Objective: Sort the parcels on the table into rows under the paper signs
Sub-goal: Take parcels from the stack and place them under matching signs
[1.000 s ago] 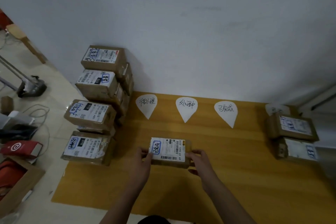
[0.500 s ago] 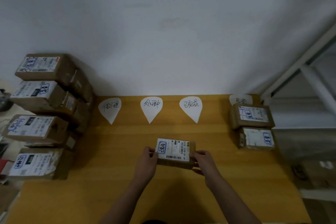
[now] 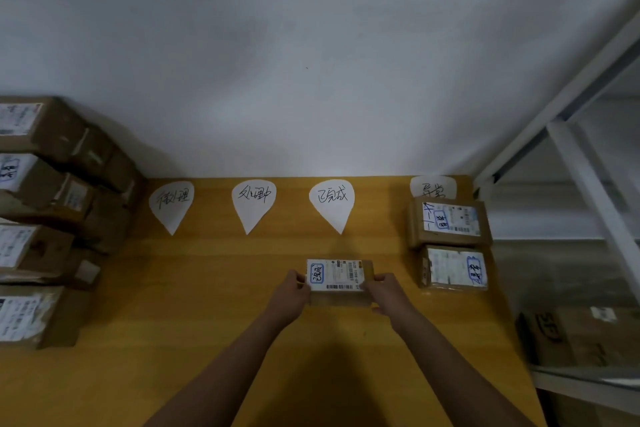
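Where the yellow wooden surface [image 3: 207,288] meets the pale wall [image 3: 311,62], its left end carries a stack of brown cardboard parcels [image 3: 45,218] with white shipping labels, piled several high and partly cut off by the frame edge. To the right of that stack lies the first white teardrop paper sign [image 3: 171,204], handwritten in black with its tip toward the person, then the second sign [image 3: 254,203] of the same kind, both with bare wood below them. Next comes the left hand [image 3: 289,295], its fingers curled round the left end of a small brown cardboard parcel [image 3: 339,279]. The parcel's white label faces up and has a blue-framed handwritten mark at its left end. This parcel is nearer the person than the third sign [image 3: 331,203], in line with it and well apart from its tip; whether it rests on the wood or is lifted just off it cannot be told. The right hand [image 3: 389,296] grips the parcel's right end. Farther right, the fourth sign [image 3: 433,186] is partly covered by the far labelled parcel [image 3: 448,222], and the near labelled parcel [image 3: 453,269] lies just beside that one, toward the person. Beyond the surface's right edge stands a white metal shelf rack [image 3: 588,184] holding a large brown cardboard box [image 3: 581,336].
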